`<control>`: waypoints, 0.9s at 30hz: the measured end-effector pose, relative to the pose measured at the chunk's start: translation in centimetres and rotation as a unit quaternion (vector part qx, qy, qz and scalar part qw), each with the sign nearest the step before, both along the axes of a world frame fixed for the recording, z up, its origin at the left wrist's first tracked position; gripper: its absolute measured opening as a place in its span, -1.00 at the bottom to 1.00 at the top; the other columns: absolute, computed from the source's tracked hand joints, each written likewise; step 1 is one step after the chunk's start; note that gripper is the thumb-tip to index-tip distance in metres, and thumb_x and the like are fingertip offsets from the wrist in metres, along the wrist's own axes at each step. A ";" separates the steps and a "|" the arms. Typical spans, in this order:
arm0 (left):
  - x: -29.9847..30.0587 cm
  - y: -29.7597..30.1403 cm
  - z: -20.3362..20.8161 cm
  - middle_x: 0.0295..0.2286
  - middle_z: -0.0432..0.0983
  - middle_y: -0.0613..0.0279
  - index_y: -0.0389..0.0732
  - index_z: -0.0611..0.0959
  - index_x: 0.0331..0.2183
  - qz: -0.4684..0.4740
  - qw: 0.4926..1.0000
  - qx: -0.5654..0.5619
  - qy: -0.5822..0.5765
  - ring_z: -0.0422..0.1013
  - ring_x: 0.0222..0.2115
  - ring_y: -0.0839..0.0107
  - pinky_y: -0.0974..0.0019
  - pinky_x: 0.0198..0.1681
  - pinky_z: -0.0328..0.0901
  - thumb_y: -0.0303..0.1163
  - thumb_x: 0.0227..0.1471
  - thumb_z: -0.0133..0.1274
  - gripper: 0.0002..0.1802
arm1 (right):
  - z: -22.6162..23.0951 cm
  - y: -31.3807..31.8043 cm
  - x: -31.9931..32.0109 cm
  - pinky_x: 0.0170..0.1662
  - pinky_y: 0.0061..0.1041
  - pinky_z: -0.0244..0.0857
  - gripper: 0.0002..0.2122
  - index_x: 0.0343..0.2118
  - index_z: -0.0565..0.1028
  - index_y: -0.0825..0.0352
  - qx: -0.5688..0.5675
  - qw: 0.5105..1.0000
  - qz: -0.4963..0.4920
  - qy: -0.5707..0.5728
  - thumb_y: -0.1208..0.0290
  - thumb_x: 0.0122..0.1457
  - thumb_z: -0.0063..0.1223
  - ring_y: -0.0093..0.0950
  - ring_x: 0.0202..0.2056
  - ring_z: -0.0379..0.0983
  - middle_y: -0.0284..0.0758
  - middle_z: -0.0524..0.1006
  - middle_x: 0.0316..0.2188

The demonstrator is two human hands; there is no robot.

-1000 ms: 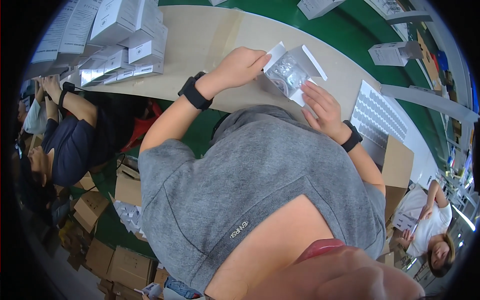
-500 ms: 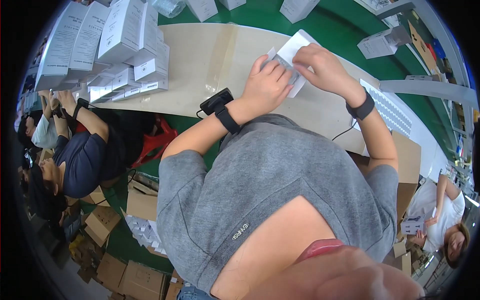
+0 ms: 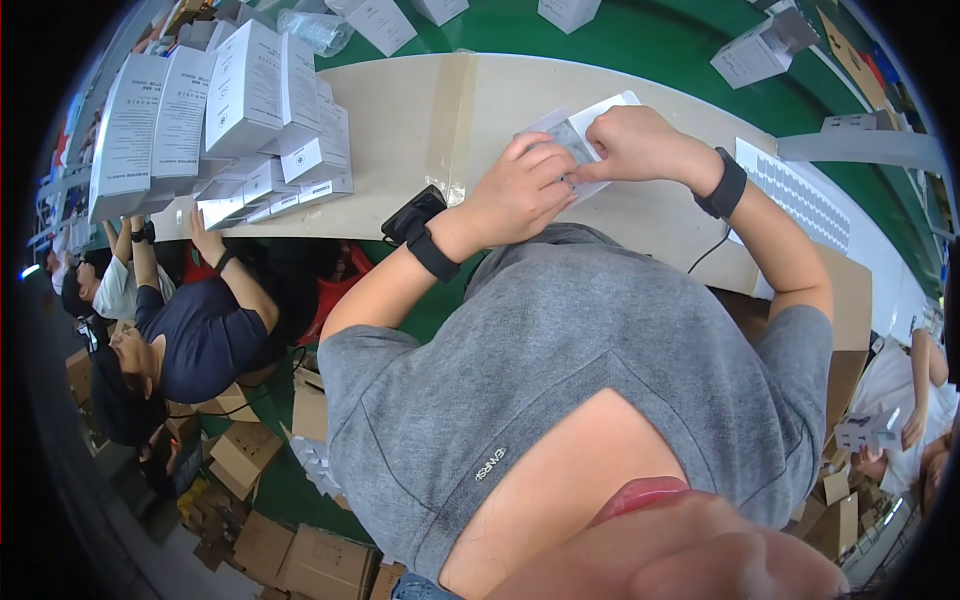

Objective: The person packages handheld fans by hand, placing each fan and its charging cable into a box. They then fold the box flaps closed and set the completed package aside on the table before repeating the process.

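Note:
A small white box (image 3: 614, 104) with a greyish face lies between my hands over the beige tabletop. My left hand (image 3: 523, 190) is closed around its near left side, with the fingers curled over the grey part. From the right, my right hand (image 3: 640, 142) comes down on the box with its fingers bent and the thumb side pressed to the grey part. My hands hide most of the box, including whatever lies under the right fingertips. Dark bands circle both wrists, and a black device (image 3: 414, 213) sits on the left one.
White boxes (image 3: 245, 90) are stacked at the table's left. A sheet of labels (image 3: 795, 195) lies at the right. More white boxes (image 3: 752, 60) stand on the green surface beyond. Co-workers are at left and right; an open carton (image 3: 843, 300) stands by my right arm.
My view has shifted slightly. My right hand has moved lower and closer in on the box, its fingers more tightly bent. My left hand keeps its hold, with the box tilted a little differently.

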State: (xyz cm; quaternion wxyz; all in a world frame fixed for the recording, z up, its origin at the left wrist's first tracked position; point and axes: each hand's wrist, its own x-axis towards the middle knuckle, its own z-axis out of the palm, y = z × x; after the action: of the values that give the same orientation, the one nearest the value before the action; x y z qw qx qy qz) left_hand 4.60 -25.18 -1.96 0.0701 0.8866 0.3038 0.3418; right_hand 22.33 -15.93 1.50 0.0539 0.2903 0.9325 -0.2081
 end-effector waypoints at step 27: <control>3.1 1.7 4.2 -0.66 0.45 0.10 -0.24 0.54 -0.60 0.070 0.905 -0.177 0.380 0.43 -0.58 0.21 0.26 -0.52 0.31 -0.30 -0.38 0.14 -0.77 | -5.6 -6.5 2.7 -0.58 -0.75 0.16 -0.83 -0.59 0.41 0.33 -0.486 0.718 -0.307 0.392 0.45 0.08 -0.17 -0.71 -0.66 0.28 -0.43 0.40 -0.69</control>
State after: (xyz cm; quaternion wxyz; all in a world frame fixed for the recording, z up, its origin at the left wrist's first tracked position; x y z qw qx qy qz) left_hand 7.67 -23.48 2.24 0.0812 0.8987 0.4241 -0.0764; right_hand 25.04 -22.47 -4.14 -0.2499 0.3868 0.5005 -0.7331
